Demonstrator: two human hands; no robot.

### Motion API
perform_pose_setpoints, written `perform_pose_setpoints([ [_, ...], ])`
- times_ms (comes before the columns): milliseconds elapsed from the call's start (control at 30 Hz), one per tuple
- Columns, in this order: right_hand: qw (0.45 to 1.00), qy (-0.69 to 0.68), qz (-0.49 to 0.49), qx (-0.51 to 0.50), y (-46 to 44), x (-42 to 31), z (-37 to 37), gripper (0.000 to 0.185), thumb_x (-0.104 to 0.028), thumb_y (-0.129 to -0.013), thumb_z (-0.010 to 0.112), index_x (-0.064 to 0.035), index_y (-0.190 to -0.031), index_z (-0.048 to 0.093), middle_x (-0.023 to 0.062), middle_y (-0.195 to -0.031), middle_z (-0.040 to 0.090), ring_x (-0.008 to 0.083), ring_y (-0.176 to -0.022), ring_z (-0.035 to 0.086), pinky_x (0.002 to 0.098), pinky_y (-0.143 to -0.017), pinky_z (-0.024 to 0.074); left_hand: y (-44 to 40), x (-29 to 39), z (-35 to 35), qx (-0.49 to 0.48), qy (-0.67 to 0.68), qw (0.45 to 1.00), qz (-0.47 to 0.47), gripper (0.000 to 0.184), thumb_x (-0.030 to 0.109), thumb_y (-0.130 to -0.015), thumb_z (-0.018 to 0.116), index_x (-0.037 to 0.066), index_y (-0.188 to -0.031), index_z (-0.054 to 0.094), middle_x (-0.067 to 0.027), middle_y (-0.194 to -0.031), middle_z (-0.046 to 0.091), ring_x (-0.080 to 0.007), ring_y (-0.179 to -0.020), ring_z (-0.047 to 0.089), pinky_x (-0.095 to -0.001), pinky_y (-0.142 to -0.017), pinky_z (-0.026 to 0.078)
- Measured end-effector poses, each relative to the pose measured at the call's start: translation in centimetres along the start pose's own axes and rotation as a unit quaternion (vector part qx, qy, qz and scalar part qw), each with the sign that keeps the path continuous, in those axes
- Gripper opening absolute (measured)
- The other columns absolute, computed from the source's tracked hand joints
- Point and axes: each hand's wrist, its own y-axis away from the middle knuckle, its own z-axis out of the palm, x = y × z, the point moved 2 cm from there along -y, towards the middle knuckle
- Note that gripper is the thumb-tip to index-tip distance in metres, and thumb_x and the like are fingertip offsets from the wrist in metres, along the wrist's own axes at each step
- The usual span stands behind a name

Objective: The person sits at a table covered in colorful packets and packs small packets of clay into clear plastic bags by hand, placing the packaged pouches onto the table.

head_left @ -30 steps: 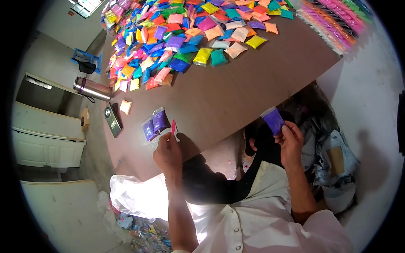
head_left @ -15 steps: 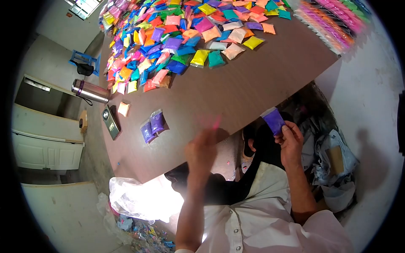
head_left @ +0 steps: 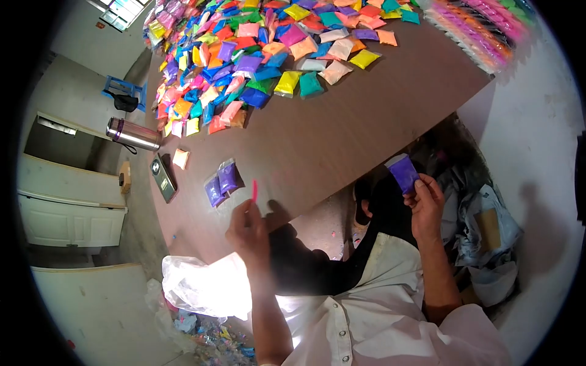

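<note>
The brown worktop [head_left: 342,128] spreads ahead, its near edge slanting from the upper right down towards the lower left. The heap of coloured packets [head_left: 244,58] covers its far part, and a broad strip of brown surface runs between the heap and that edge. Clear-wrapped bright bundles [head_left: 473,36] lie at the far right corner. A steel flask [head_left: 135,133] lies by the left edge, with a phone [head_left: 162,179] just nearer along it. The right hand [head_left: 427,204] is out past the near edge, its grip clamped on the lower end of the purple packet [head_left: 401,173], held tilted. The left hand [head_left: 249,230] is just inside that edge, beside two purple packets [head_left: 227,177] that lie touching. Its grip is together on a slim pink strip [head_left: 254,190], pointing up; blur leaves the strip's exact form uncertain. A peach packet [head_left: 180,158] rests near the phone.
</note>
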Motion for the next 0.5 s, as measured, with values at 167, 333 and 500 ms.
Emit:
perform_pose_setpoints([
  [167,1.0,0.016,0.004,0.004,-0.2,0.3,0.8,0.018,-0.018,-0.103,0.065,-0.0057,-0.117,0.066,0.0023,-0.091,0.069,0.0107,-0.075,0.065,0.0244,-0.064,0.0509,0.8,-2.6,-0.8,0.012,-0.05,0.998,-0.039,0.008,0.009,-0.096,0.071,0.003,-0.102,0.074,-0.0143,-0.072,0.071,-0.0227,-0.062,0.07,-0.0352,-0.058,0.052],
  [333,1.0,0.014,-0.003,-0.008,-0.4,0.2,1.1,0.019,-0.018,-0.102,0.065,-0.0053,-0.117,0.067,0.0025,-0.09,0.069,0.0109,-0.074,0.065,0.0246,-0.064,0.0512,1.3,-0.6,1.1,-0.016,-0.021,0.999,-0.018,0.01,0.013,-0.097,0.072,0.005,-0.102,0.074,-0.0145,-0.072,0.071,-0.0258,-0.063,0.071,-0.0368,-0.058,0.052],
  [500,1.0,-0.002,-0.003,-0.004,-0.4,0.0,0.7,0.019,-0.014,-0.101,0.066,-0.0028,-0.116,0.067,0.0049,-0.094,0.069,0.0122,-0.076,0.067,0.0245,-0.064,0.052,1.6,2.9,3.8,-0.082,0.025,0.996,0.01,0.009,0.014,-0.096,0.072,0.006,-0.1,0.073,-0.0143,-0.072,0.071,-0.0302,-0.065,0.073,-0.038,-0.059,0.053],
])
